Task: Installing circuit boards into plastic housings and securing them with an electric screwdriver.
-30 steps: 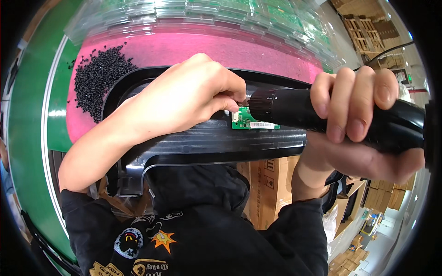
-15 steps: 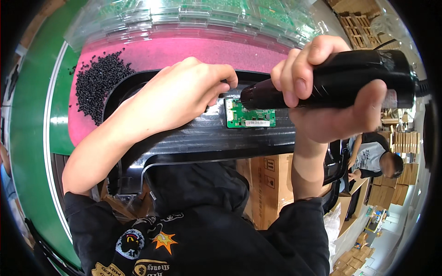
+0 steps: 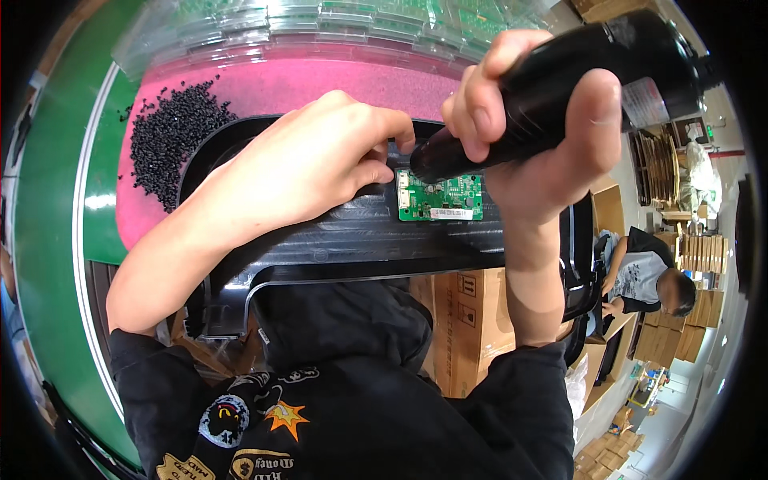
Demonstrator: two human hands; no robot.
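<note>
The small green board (image 3: 444, 200) lies flat on the big black plastic panel (image 3: 344, 244), a bit right of the middle. It has white plugs (image 3: 403, 192) down its left edge and a white strip (image 3: 452, 214) along its near edge. Your right hand (image 3: 540, 132) is wrapped around a fat black tool (image 3: 576, 76), with the fingers on one side and the thumb on the other. The tool leans, and its thin end points down over the far left part of the board; I cannot tell if it touches. Your left hand (image 3: 340, 152) is just left of the board, over the panel, with its fingers curled. Its thumb and first finger are a little way apart, and I cannot tell if something tiny is tucked inside. Under the panel is a pink mat (image 3: 320, 84). A pile of tiny black bits (image 3: 176, 132) sits on the mat, off to your left. Clear plastic trays (image 3: 320, 28) are stacked at the far side. The mat lies on a green table (image 3: 48, 184). A brown box (image 3: 460, 328) is below the panel's near edge. Far to your right, another person (image 3: 644, 276) is near more boxes (image 3: 704, 248).
</note>
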